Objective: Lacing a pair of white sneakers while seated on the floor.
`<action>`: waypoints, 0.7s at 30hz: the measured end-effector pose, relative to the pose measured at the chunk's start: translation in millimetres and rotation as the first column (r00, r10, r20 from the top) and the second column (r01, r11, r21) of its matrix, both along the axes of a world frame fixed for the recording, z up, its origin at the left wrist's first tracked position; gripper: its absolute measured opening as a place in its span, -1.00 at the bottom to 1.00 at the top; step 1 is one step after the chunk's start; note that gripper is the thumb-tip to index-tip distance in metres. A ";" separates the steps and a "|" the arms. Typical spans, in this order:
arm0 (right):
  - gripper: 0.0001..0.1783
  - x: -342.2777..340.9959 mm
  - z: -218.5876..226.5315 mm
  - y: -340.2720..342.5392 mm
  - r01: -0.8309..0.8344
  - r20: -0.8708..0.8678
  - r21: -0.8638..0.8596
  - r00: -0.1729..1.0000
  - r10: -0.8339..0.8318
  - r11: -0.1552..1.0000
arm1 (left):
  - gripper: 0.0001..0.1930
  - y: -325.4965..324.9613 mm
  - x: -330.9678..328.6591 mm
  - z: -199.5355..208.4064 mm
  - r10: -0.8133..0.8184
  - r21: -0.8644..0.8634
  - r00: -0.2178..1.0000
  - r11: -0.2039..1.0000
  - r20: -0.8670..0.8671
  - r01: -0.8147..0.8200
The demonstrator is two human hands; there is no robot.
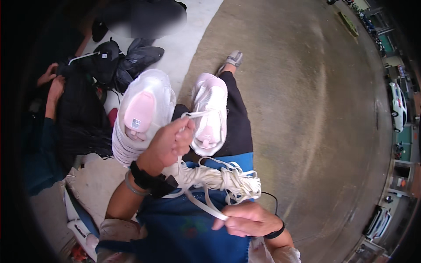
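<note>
A white and pale pink sneaker (210, 98) lies on my lap, sole away from me, with a white lace (198, 114) threaded at its front. My left hand (172, 142) is closed around that lace, just left of the sneaker. A bundle of white shoelaces (219, 179) rests across my blue apron (175, 219). My right hand (252, 219) pinches a flat lace strand drawn from near the bundle, low and to the right. Whether both hands hold the same lace I cannot tell.
To the left stands a stack of white shoe uppers (153, 83) with a pink tongue on top. Another person's hands (55, 85) work on black material (83, 114) at far left. Black bags (136, 61) lie beyond. Concrete floor (298, 109) stretches right, toward parked cars (398, 107).
</note>
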State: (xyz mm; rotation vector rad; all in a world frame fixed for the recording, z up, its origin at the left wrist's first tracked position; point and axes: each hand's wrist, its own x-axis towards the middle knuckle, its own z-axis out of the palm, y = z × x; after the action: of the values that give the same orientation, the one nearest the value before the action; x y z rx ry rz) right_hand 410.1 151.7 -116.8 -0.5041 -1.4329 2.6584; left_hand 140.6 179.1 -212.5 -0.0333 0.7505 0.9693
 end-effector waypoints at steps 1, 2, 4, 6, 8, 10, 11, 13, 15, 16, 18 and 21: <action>-0.73 -8.7 -8.2 -1.2 0.006 -0.019 -0.008 1.000 -0.007 1.000 | -0.75 -5.1 0.2 1.2 -0.017 0.006 0.997 1.000 -0.078 0.018; -0.76 -18.2 -16.3 -3.1 0.005 0.016 0.108 1.000 -0.006 0.994 | -0.75 -8.5 0.6 1.7 -0.039 0.010 0.987 0.999 -0.154 0.041; -0.78 -25.8 -27.1 -5.3 0.017 0.039 0.201 0.999 -0.025 0.979 | -0.76 -16.4 -2.2 8.5 -0.053 -0.022 0.967 0.999 -0.248 0.049; -0.77 -27.1 -35.2 -3.6 0.016 -0.001 0.236 1.000 -0.016 0.972 | -0.77 -20.7 -5.0 8.9 -0.075 -0.051 0.939 0.997 -0.337 0.062; -0.74 -18.6 -41.6 -0.3 -0.030 0.007 0.148 1.000 0.029 0.989 | -0.77 -21.9 -8.1 5.9 -0.038 -0.058 0.919 0.998 -0.392 0.016; -0.70 -11.4 -51.4 -1.8 0.082 -0.090 0.183 0.994 -0.066 0.980 | -0.79 -18.7 -13.0 3.0 -0.019 -0.073 0.926 0.997 -0.376 -0.009; -0.69 -4.2 -53.6 1.1 0.008 0.057 0.118 0.998 -0.015 0.993 | -0.80 -13.5 -17.2 -0.1 0.098 -0.048 0.948 0.992 -0.304 -0.118; -0.67 6.0 -57.1 1.6 0.066 0.159 0.114 0.984 -0.083 0.991 | -0.84 -4.2 -33.3 -2.8 0.275 -0.016 0.956 0.961 -0.104 -0.278; -0.66 21.1 -68.9 -7.0 0.255 0.144 -0.104 0.960 -0.240 0.961 | -0.85 9.8 -45.8 1.2 0.303 0.043 0.951 0.953 -0.063 -0.301; -0.67 27.8 -59.6 4.7 0.299 0.286 -0.231 0.930 -0.229 0.926 | -0.86 14.3 -48.1 0.5 0.334 0.094 0.942 0.939 -0.011 -0.332; -0.66 42.7 -75.8 6.9 0.492 0.301 -0.302 0.862 -0.408 0.817 | -0.84 24.0 -54.5 1.9 0.435 0.053 0.886 0.900 -0.160 -0.432; -0.67 50.6 -83.2 17.1 0.602 0.339 -0.419 0.798 -0.499 0.679 | -0.76 21.5 -67.7 -11.3 0.412 0.113 0.902 0.910 -0.129 -0.400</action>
State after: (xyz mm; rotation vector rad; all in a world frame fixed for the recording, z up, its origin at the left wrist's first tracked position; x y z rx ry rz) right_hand 460.7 168.8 -199.9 -1.0775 -0.4233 2.4617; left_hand 72.9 200.6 -223.9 -0.0455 0.8595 1.4154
